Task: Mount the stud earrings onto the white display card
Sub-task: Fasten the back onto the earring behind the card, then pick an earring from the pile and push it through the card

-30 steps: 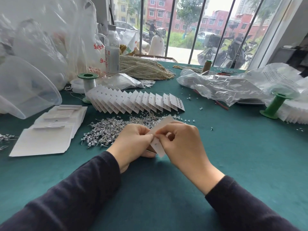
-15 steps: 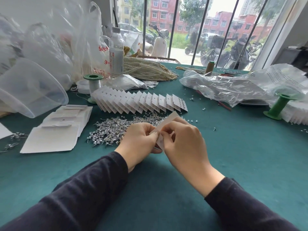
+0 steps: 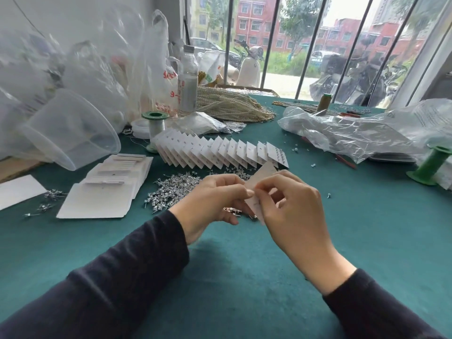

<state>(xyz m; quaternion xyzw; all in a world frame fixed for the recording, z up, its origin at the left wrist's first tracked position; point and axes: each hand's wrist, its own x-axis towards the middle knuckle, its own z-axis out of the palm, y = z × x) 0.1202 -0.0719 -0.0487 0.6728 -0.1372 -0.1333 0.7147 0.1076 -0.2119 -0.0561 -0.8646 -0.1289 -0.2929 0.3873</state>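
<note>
Above the green table I hold a white display card (image 3: 263,176) tilted on edge between both hands. My left hand (image 3: 215,199) pinches its left edge with thumb and forefinger, and a few pink-gold studs (image 3: 232,210) show under its fingers. My right hand (image 3: 291,204) pinches the card from the right, fingers curled round it. Whether a stud sits between the fingertips is hidden. A heap of loose silver stud earrings (image 3: 171,189) lies just behind my left hand.
A fanned row of filled cards (image 3: 220,152) lies beyond the heap. Blank card stacks (image 3: 107,189) sit at left beside a tipped clear tub (image 3: 71,133). Green spools (image 3: 430,167) (image 3: 155,126), a bottle (image 3: 187,79), pearl strands (image 3: 230,104) and crumpled plastic bags (image 3: 354,133) crowd the back.
Both hands stay on the card and have lifted slightly. My right fingers have spread a little, and the pink-gold studs under my left hand have come into view.
</note>
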